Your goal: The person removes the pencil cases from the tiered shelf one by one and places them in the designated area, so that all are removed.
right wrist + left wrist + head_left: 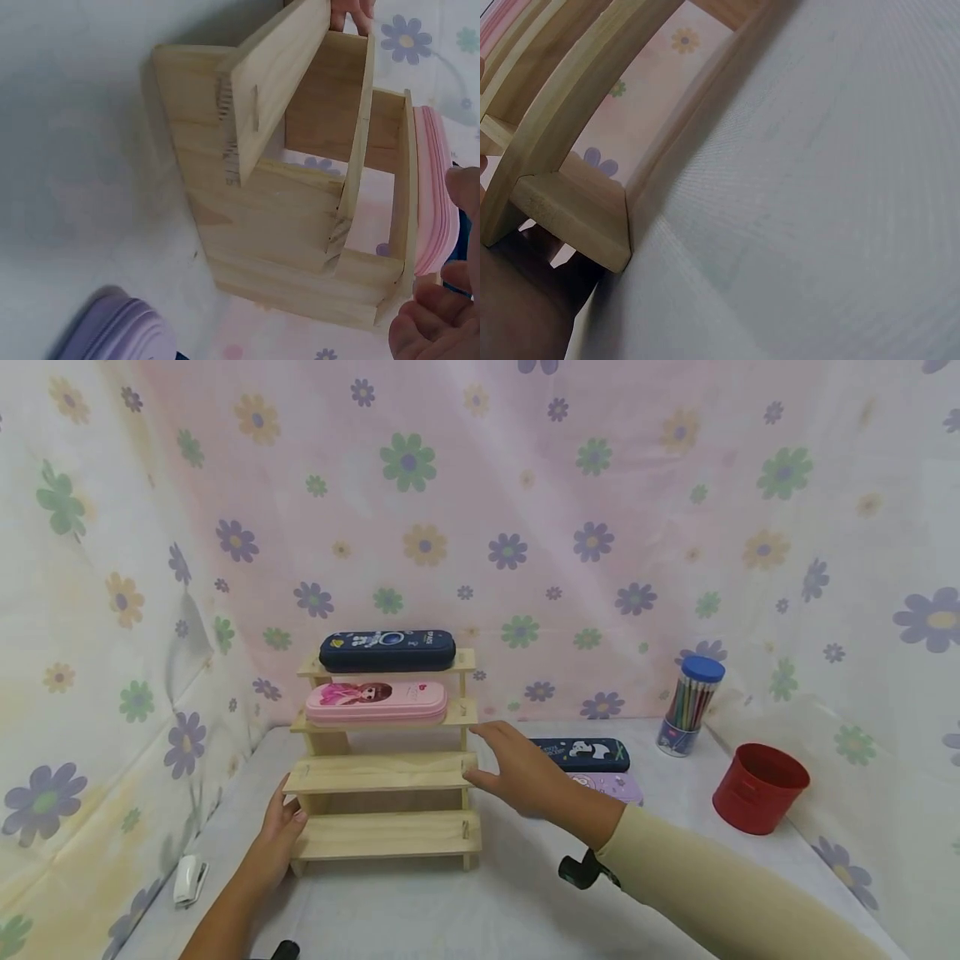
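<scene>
A four-step wooden rack [384, 837] stands on the table. On its top step lies a dark blue space-print pencil case [386, 653], and one step down a pink pencil case [377, 702] with a doll picture. My left hand [279, 835] grips the rack's left side low down, thumb toward the front; its fingers show through the gap in the left wrist view. Beside the right ends of the middle steps is my right hand [517, 768], thumb and forefinger spread apart. In the right wrist view those fingers [431, 319] hold nothing, close to the pink case.
Right of the rack lie a dark panda pencil case [600, 753] and a purple case [615, 786], partly behind my right arm. Farther right stand a blue-lidded tub of pencils [688, 706] and a red bucket [757, 793]. A white stapler [191, 881] lies at the left.
</scene>
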### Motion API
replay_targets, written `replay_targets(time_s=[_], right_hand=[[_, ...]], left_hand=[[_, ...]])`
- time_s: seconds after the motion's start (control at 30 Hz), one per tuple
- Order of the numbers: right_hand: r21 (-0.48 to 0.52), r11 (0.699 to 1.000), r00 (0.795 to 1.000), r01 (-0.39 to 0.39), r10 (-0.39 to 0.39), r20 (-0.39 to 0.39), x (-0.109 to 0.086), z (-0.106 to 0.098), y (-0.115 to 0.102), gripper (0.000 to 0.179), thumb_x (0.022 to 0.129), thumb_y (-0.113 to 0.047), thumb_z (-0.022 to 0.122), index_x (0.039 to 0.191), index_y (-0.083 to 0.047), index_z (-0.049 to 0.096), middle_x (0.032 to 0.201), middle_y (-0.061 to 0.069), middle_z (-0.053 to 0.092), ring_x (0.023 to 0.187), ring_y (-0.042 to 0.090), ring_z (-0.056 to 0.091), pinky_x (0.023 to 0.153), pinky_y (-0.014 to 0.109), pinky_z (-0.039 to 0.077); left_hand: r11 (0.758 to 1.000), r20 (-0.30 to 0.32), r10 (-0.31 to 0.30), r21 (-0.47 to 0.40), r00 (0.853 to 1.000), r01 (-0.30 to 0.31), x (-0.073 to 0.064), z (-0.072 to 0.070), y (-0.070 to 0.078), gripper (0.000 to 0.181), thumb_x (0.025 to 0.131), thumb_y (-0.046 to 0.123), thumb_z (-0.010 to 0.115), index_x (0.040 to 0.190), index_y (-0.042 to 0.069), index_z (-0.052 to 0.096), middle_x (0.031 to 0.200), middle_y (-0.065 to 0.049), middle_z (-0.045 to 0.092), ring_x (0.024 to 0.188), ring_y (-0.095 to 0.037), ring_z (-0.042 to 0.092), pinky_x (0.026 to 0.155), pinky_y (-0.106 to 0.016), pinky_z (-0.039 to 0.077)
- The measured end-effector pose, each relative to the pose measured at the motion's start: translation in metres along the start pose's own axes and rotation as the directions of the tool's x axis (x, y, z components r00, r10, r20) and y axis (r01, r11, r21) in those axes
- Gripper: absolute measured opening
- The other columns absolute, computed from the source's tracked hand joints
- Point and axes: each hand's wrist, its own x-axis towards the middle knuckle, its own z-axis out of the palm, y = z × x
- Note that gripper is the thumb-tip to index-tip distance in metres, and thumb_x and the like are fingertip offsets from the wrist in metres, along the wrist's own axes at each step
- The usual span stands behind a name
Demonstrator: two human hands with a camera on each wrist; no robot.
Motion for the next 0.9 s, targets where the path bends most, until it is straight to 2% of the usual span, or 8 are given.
replay_targets(time_s=[0.2, 0.27, 0.4, 0.5, 0.6, 0.7, 0.83, 0.9], right_hand=[[0.123, 0.992, 0.999, -0.032, 0.034, -0.013, 0.021, -0.004, -0.015, 0.076, 0.097, -0.047, 0.073, 0.160, -0.015, 0.042, 0.162, 0.005, 0.045, 0.150, 0.026, 0.043, 0.119, 0.050, 0.040], [0.148, 0.988, 0.999, -0.035, 0.039, -0.024, 0.030, -0.005, -0.020, 0.077, 0.097, -0.046, 0.074, 0.159, -0.014, 0.043, 0.161, 0.007, 0.045, 0.150, 0.027, 0.044, 0.119, 0.050, 0.039], [0.191, 0.979, 0.996, -0.073, 0.082, -0.039, 0.049, -0.001, -0.024, 0.078, 0.095, -0.048, 0.075, 0.158, -0.013, 0.044, 0.160, 0.008, 0.046, 0.146, 0.027, 0.048, 0.117, 0.050, 0.042], [0.226, 0.970, 0.992, -0.091, 0.107, -0.061, 0.063, 0.003, -0.024, 0.078, 0.094, -0.047, 0.077, 0.156, -0.011, 0.047, 0.158, 0.009, 0.050, 0.145, 0.028, 0.049, 0.116, 0.049, 0.042], [0.246, 0.967, 0.991, -0.066, 0.092, -0.099, 0.077, 0.008, -0.026, 0.075, 0.091, -0.046, 0.080, 0.152, -0.012, 0.053, 0.152, 0.007, 0.056, 0.143, 0.027, 0.051, 0.117, 0.048, 0.042], [0.259, 0.965, 0.991, -0.029, 0.063, -0.122, 0.088, 0.010, -0.031, 0.070, 0.090, -0.045, 0.082, 0.147, -0.013, 0.057, 0.141, 0.004, 0.063, 0.130, 0.022, 0.059, 0.111, 0.043, 0.048], [0.302, 0.953, 0.990, -0.037, 0.077, -0.119, 0.099, 0.013, -0.038, 0.070, 0.088, -0.047, 0.084, 0.144, -0.014, 0.057, 0.130, 0.000, 0.067, 0.111, 0.016, 0.064, 0.101, 0.038, 0.054], [0.333, 0.942, 0.988, -0.048, 0.094, -0.123, 0.103, 0.016, -0.041, 0.070, 0.086, -0.047, 0.085, 0.143, -0.016, 0.057, 0.129, -0.003, 0.068, 0.109, 0.014, 0.064, 0.100, 0.038, 0.055]], left_hand=[[0.999, 0.003, 0.034, -0.005, 0.999, -0.034, 0.000, 0.000, -0.002, 0.072, 0.115, 0.024, 0.035, 0.167, 0.015, -0.013, 0.164, -0.044, 0.012, 0.150, -0.063, 0.022, 0.090, -0.003, 0.034], [0.999, -0.004, 0.046, -0.007, 0.999, -0.046, 0.001, 0.000, -0.003, 0.071, 0.115, 0.024, 0.035, 0.168, 0.015, -0.012, 0.163, -0.044, 0.013, 0.148, -0.057, 0.031, 0.090, -0.005, 0.037], [0.995, 0.001, 0.073, -0.067, 0.997, -0.073, 0.003, 0.000, -0.009, 0.071, 0.114, 0.018, 0.035, 0.167, 0.012, -0.012, 0.162, -0.046, 0.013, 0.134, -0.015, 0.055, 0.090, -0.012, 0.046], [0.987, 0.012, 0.098, -0.129, 0.995, -0.096, 0.004, 0.000, -0.012, 0.072, 0.114, 0.015, 0.035, 0.166, 0.009, -0.014, 0.161, -0.049, 0.011, 0.122, 0.010, 0.052, 0.090, -0.014, 0.048], [0.978, 0.006, 0.126, -0.165, 0.992, -0.124, 0.006, 0.000, -0.013, 0.072, 0.113, 0.014, 0.036, 0.166, 0.007, -0.013, 0.160, -0.051, 0.010, 0.120, 0.013, 0.052, 0.090, -0.014, 0.048], [0.973, -0.003, 0.149, -0.178, 0.989, -0.147, 0.006, -0.001, -0.012, 0.072, 0.112, 0.010, 0.036, 0.166, 0.006, -0.012, 0.158, -0.052, 0.010, 0.121, 0.011, 0.052, 0.090, -0.013, 0.048], [0.974, -0.006, 0.151, -0.168, 0.989, -0.150, 0.007, -0.001, -0.011, 0.072, 0.112, 0.009, 0.036, 0.166, 0.006, -0.012, 0.158, -0.052, 0.011, 0.121, 0.014, 0.049, 0.091, -0.012, 0.046], [0.974, -0.006, 0.148, -0.171, 0.989, -0.146, 0.007, 0.000, -0.011, 0.072, 0.112, 0.009, 0.036, 0.166, 0.006, -0.013, 0.158, -0.052, 0.011, 0.122, 0.015, 0.047, 0.092, -0.011, 0.045]])
